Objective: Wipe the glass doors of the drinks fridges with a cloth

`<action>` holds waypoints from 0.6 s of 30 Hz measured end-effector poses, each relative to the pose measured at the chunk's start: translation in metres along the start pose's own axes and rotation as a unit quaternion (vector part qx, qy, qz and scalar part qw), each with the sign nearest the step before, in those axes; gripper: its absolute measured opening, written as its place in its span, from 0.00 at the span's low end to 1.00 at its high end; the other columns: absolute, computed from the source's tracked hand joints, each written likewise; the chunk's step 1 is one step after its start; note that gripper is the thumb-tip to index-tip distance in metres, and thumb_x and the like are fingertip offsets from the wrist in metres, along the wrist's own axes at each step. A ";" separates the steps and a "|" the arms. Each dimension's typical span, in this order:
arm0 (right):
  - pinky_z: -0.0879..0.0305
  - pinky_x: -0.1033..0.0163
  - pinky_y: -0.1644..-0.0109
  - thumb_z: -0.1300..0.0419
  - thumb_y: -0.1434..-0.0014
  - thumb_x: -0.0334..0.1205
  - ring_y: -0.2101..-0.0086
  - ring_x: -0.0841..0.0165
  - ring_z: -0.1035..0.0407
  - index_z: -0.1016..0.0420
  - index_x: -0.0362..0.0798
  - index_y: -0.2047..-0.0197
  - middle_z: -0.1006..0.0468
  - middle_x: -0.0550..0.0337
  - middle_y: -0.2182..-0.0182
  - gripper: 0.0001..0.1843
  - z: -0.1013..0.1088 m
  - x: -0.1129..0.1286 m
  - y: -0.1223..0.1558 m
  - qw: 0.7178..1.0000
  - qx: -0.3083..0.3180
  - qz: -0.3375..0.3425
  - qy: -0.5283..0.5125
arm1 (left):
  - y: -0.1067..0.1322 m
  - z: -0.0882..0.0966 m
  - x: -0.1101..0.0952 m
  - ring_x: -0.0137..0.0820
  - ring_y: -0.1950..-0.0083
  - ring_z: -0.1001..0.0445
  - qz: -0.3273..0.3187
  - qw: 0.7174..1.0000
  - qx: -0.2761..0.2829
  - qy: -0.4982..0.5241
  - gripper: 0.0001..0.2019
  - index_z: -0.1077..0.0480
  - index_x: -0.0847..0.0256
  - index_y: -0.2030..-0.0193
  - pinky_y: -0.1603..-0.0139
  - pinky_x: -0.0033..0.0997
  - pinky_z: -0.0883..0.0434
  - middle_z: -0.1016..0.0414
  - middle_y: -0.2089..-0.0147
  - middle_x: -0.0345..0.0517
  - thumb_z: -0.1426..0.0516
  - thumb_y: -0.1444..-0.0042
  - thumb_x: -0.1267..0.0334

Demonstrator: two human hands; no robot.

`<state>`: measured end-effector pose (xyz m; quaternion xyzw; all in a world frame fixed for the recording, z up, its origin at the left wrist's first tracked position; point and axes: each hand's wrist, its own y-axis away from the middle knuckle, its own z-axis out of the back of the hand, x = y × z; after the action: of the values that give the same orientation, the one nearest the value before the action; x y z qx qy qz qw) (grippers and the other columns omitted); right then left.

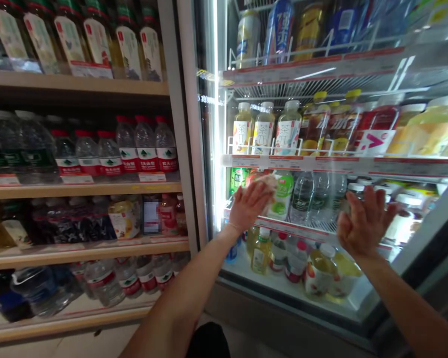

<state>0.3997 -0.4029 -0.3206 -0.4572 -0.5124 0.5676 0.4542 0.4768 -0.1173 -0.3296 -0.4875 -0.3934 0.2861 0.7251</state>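
Observation:
My left hand reaches forward to the glass door of a lit drinks cooler, its fingers stretched over a pale, crumpled cloth. The cloth is small and blurred, mostly covered by the fingers. Behind that hand stands a green-labelled bottle on the cooler's third shelf. My right hand is raised farther right in front of the same glass, palm forward and fingers apart, with nothing in it. Whether its fingertips touch the glass, I cannot tell. Clear water bottles show between the two hands, inside the cooler.
Left of the cooler, an open wooden shelf unit holds rows of bottles, including red-capped water bottles. A grey upright separates it from the cooler. Cans and tea bottles fill the upper cooler shelves. Floor tiles show below.

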 end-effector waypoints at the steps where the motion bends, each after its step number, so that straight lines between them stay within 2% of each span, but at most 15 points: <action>1: 0.60 0.38 0.36 0.50 0.42 0.44 0.39 0.49 0.50 0.37 0.49 0.39 0.43 0.50 0.38 0.27 0.000 -0.001 0.000 1.000 0.004 0.002 0.003 | 0.000 0.001 0.003 0.35 0.29 0.63 0.072 0.997 -0.022 -0.002 0.25 0.49 0.55 0.34 0.32 0.50 0.55 0.58 0.30 0.47 0.53 0.38 0.64; 2: 0.60 0.39 0.36 0.50 0.42 0.43 0.38 0.49 0.51 0.39 0.50 0.39 0.43 0.50 0.37 0.28 -0.001 -0.001 0.000 1.000 0.006 0.004 0.005 | -0.001 0.002 0.005 0.38 0.29 0.67 0.135 0.990 -0.047 -0.008 0.26 0.53 0.62 0.33 0.32 0.54 0.56 0.62 0.29 0.54 0.54 0.38 0.65; 3: 0.60 0.39 0.36 0.50 0.42 0.43 0.38 0.50 0.51 0.40 0.51 0.38 0.44 0.51 0.37 0.28 -0.001 -0.001 0.000 1.000 0.003 0.007 0.007 | -0.001 0.003 0.004 0.41 0.29 0.70 0.167 0.984 -0.065 -0.015 0.28 0.57 0.67 0.32 0.33 0.58 0.57 0.67 0.29 0.59 0.56 0.38 0.67; 4: 0.61 0.40 0.36 0.50 0.42 0.43 0.38 0.50 0.51 0.40 0.52 0.38 0.44 0.51 0.37 0.28 -0.002 -0.001 0.000 1.000 -0.006 0.011 0.007 | -0.002 0.004 0.000 0.42 0.30 0.72 0.155 0.985 -0.071 -0.018 0.29 0.60 0.69 0.32 0.34 0.59 0.58 0.70 0.29 0.61 0.56 0.39 0.68; 6: 0.61 0.40 0.35 0.49 0.42 0.43 0.38 0.51 0.51 0.40 0.51 0.38 0.44 0.51 0.37 0.28 -0.002 -0.001 0.000 1.000 -0.017 0.018 0.006 | -0.001 0.005 -0.013 0.36 0.29 0.70 0.021 0.999 -0.041 0.001 0.28 0.57 0.61 0.32 0.32 0.51 0.57 0.66 0.29 0.51 0.56 0.39 0.68; 8: 0.60 0.39 0.36 0.50 0.41 0.43 0.38 0.51 0.51 0.39 0.49 0.38 0.44 0.49 0.37 0.27 0.000 0.000 -0.001 0.999 -0.016 0.032 0.010 | 0.000 0.005 -0.024 0.26 0.29 0.64 -0.136 0.990 0.010 0.031 0.24 0.48 0.48 0.36 0.31 0.39 0.55 0.57 0.30 0.35 0.54 0.39 0.66; 9: 0.60 0.38 0.36 0.50 0.41 0.42 0.38 0.51 0.52 0.39 0.47 0.39 0.44 0.48 0.37 0.27 0.001 0.001 -0.002 0.999 -0.012 0.038 0.013 | 0.000 0.006 -0.025 0.24 0.30 0.62 -0.170 0.985 0.023 0.036 0.23 0.45 0.45 0.38 0.31 0.36 0.55 0.53 0.31 0.31 0.54 0.39 0.66; 10: 0.59 0.38 0.37 0.50 0.41 0.42 0.38 0.52 0.52 0.39 0.46 0.39 0.44 0.47 0.37 0.27 0.002 0.002 -0.002 0.999 -0.005 0.041 0.017 | 0.000 0.006 -0.023 0.25 0.30 0.61 -0.166 0.985 0.025 0.036 0.22 0.43 0.46 0.39 0.30 0.38 0.55 0.51 0.31 0.32 0.53 0.39 0.66; 11: 0.59 0.38 0.37 0.50 0.41 0.41 0.37 0.52 0.53 0.39 0.45 0.39 0.44 0.46 0.37 0.27 0.003 0.004 -0.003 0.999 0.002 0.041 0.021 | 0.000 0.006 -0.018 0.28 0.29 0.62 -0.121 0.992 0.011 0.030 0.22 0.43 0.48 0.38 0.31 0.42 0.56 0.51 0.31 0.36 0.53 0.39 0.67; 13: 0.59 0.39 0.36 0.51 0.40 0.41 0.37 0.54 0.54 0.40 0.46 0.39 0.45 0.46 0.37 0.26 0.004 0.007 -0.004 0.999 0.006 0.032 0.029 | -0.002 0.003 -0.008 0.35 0.29 0.64 0.056 0.997 -0.048 0.010 0.25 0.47 0.56 0.35 0.31 0.50 0.56 0.56 0.30 0.46 0.53 0.39 0.67; 14: 0.60 0.40 0.36 0.51 0.40 0.41 0.37 0.55 0.54 0.40 0.47 0.39 0.45 0.46 0.37 0.26 0.004 0.008 -0.004 0.999 0.011 0.021 0.033 | -0.003 0.000 -0.006 0.37 0.29 0.65 0.144 0.987 -0.077 0.003 0.26 0.51 0.58 0.33 0.32 0.52 0.56 0.60 0.29 0.50 0.53 0.39 0.67; 15: 0.60 0.40 0.36 0.52 0.40 0.41 0.36 0.55 0.55 0.41 0.48 0.38 0.45 0.47 0.37 0.26 0.003 0.008 -0.004 0.999 0.017 0.011 0.037 | -0.003 -0.003 -0.006 0.39 0.29 0.67 0.189 0.978 -0.090 0.003 0.28 0.55 0.60 0.32 0.32 0.54 0.57 0.63 0.29 0.53 0.53 0.39 0.67; 16: 0.60 0.40 0.36 0.52 0.40 0.41 0.36 0.56 0.55 0.42 0.49 0.38 0.46 0.49 0.36 0.26 0.003 0.008 -0.004 0.999 0.023 0.003 0.041 | -0.004 -0.006 -0.009 0.39 0.29 0.67 0.186 0.979 -0.087 0.010 0.29 0.57 0.60 0.32 0.32 0.55 0.59 0.63 0.29 0.54 0.53 0.39 0.66; 17: 0.60 0.40 0.36 0.52 0.40 0.41 0.36 0.56 0.56 0.42 0.50 0.38 0.46 0.50 0.36 0.27 0.002 0.008 -0.004 0.999 0.027 -0.001 0.044 | -0.003 -0.009 -0.012 0.38 0.29 0.66 0.141 0.987 -0.069 0.022 0.29 0.56 0.57 0.32 0.32 0.54 0.60 0.60 0.30 0.52 0.52 0.39 0.65; 18: 0.60 0.41 0.36 0.52 0.41 0.41 0.36 0.56 0.56 0.43 0.51 0.38 0.46 0.51 0.36 0.27 0.002 0.007 -0.004 0.998 0.031 0.000 0.046 | -0.003 -0.010 -0.015 0.36 0.29 0.63 0.064 0.996 -0.039 0.039 0.29 0.54 0.53 0.33 0.31 0.51 0.60 0.56 0.30 0.48 0.50 0.40 0.64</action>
<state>0.3966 -0.3959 -0.3170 -0.4682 -0.4735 0.5617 0.4910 0.4772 -0.1350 -0.3335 -0.5505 -0.3433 0.2973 0.7005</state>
